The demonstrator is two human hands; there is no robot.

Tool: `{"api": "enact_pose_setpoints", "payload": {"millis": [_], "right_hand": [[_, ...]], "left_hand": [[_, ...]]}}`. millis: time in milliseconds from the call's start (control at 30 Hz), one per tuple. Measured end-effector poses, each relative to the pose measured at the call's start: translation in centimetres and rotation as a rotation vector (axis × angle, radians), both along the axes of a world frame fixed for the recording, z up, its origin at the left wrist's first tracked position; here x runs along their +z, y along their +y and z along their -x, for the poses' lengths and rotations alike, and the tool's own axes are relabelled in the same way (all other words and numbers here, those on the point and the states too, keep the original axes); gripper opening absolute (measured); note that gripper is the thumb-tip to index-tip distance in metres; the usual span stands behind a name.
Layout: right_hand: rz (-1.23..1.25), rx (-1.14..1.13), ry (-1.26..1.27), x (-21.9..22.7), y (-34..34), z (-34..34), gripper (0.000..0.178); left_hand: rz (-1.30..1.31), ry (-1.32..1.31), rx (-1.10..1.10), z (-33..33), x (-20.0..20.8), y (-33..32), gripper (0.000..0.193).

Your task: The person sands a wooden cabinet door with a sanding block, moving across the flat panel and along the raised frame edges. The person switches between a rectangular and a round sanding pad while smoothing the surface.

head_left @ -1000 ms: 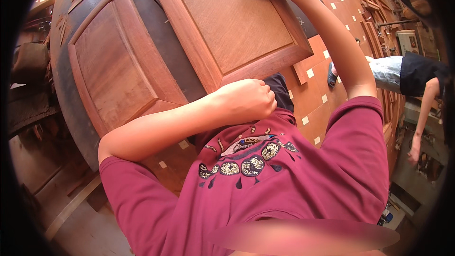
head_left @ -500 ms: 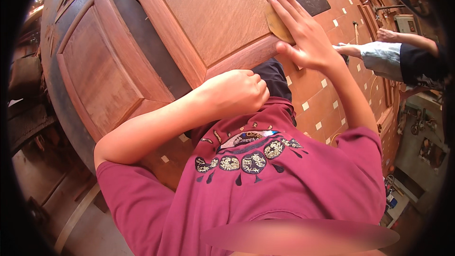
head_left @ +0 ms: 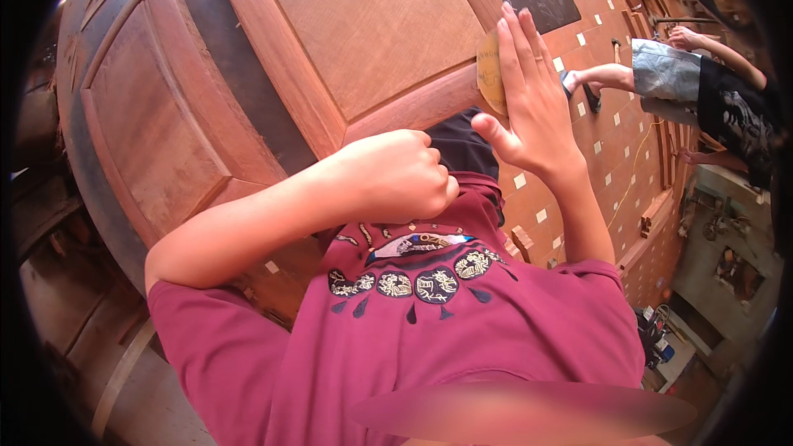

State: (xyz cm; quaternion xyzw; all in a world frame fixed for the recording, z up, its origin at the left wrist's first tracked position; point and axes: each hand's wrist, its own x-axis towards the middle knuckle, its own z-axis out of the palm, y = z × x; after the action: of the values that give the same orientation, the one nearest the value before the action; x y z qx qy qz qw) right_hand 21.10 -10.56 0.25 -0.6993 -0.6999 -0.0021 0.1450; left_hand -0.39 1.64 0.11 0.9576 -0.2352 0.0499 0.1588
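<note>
My right hand [head_left: 533,99] is spread nearly flat over the sheet [head_left: 489,74], thumb apart; the door [head_left: 372,33] lies to its left. My left hand [head_left: 396,173] is curled, contents hidden. Probably sanding; next calls for even pressure along the edge.

Right hand [head_left: 533,116] closer in, yellow sheet [head_left: 489,78] now visible
</note>
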Motion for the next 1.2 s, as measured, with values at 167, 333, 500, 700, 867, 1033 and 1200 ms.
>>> {"api": "enact_pose_setpoints", "payload": {"millis": [167, 333, 500, 700, 867, 1033, 1200], "right_hand": [[-0.011, 0.02, 0.009, -0.2, 2.7, -2.1, 0.103], [0.065, -0.031, 0.027, 1.7, 4.1, -1.6, 0.096], [0.02, 0.039, 0.029, 0.5, 1.8, 0.2, 0.105], [0.079, 0.191, 0.109, 0.8, 1.3, 7.2, 0.111], [0.059, 0.273, 0.129, 0.7, 4.0, 12.7, 0.108], [0.055, 0.323, 0.241, 1.2, 3.8, 13.4, 0.099], [0.106, 0.265, 0.176, 1.0, 2.7, 11.8, 0.077]], "left_hand": [[0.039, 0.201, -0.04, 0.7, -0.3, -1.4, 0.017], [0.016, 0.56, -0.073, 2.5, -1.2, -3.4, 0.014], [-0.146, 0.639, 0.007, 2.4, -3.7, -3.3, 0.015], [-0.161, 0.603, 0.113, 3.1, -3.6, -4.3, 0.019], [-0.065, 0.126, 0.19, 4.2, -5.0, -4.4, 0.021], [-0.074, -0.021, 0.21, 4.4, -5.8, -4.6, 0.022], [-0.181, -0.05, 0.177, 5.4, -5.7, -4.1, 0.023]]}}
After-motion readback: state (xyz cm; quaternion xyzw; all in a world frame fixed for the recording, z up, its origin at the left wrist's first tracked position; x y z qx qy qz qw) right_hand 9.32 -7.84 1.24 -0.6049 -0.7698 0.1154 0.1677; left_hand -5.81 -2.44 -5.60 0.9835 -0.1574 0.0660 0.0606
